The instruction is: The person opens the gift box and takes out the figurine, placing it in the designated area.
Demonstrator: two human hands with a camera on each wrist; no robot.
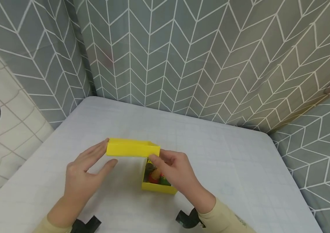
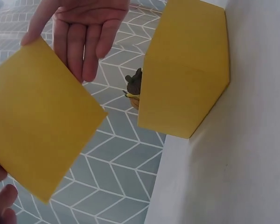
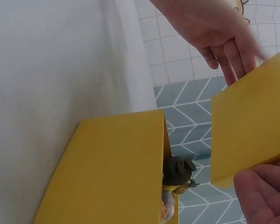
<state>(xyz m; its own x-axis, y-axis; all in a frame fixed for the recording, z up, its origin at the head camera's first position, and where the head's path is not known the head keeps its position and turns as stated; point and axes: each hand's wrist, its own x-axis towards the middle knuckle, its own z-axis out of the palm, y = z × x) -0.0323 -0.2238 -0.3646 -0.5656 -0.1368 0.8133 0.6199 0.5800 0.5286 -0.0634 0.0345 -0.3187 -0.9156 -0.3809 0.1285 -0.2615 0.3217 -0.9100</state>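
A shallow yellow lid point(image 1: 133, 148) hangs in the air between my hands, above and left of an open yellow box point(image 1: 159, 188) on the white table point(image 1: 226, 155). Small toy figures point(image 1: 154, 174) fill the box. My left hand point(image 1: 99, 155) touches the lid's left end with straight fingers, its thumb spread below. My right hand point(image 1: 161, 160) pinches the lid's right end, just over the box. The left wrist view shows the lid point(image 2: 37, 135), the right hand point(image 2: 84, 37) and the box point(image 2: 186, 74). In the right wrist view are the lid point(image 3: 249, 135), the box point(image 3: 112, 172) and a dark figure point(image 3: 177, 170).
Grey chevron-patterned curtains point(image 1: 182, 58) close in the table at the back and right. A white tiled curtain point(image 1: 5, 123) hangs at the left. The table's edges lie near those curtains. Black wrist mounts point(image 1: 189, 220) show at the bottom.
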